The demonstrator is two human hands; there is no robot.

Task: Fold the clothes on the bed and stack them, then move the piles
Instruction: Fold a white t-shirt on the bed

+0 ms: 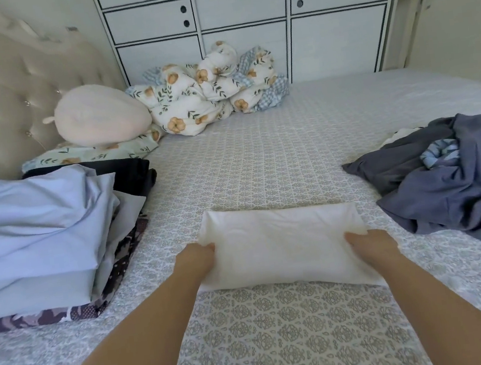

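Note:
A folded white garment point(283, 246) lies on the patterned bed sheet point(261, 161) in front of me. My left hand point(196, 262) grips its left edge and my right hand point(372, 245) grips its right edge, fingers tucked into the cloth. To the left stands a stack of folded clothes point(37, 237), light blue on top, dark and patterned pieces beneath. A loose heap of grey-blue unfolded clothes point(457, 180) lies at the right.
A floral quilt bundle point(210, 95) sits at the back by the white cabinet point(243, 15). A pink plush cushion point(101, 116) rests on a floral pillow by the tufted headboard point(0, 90).

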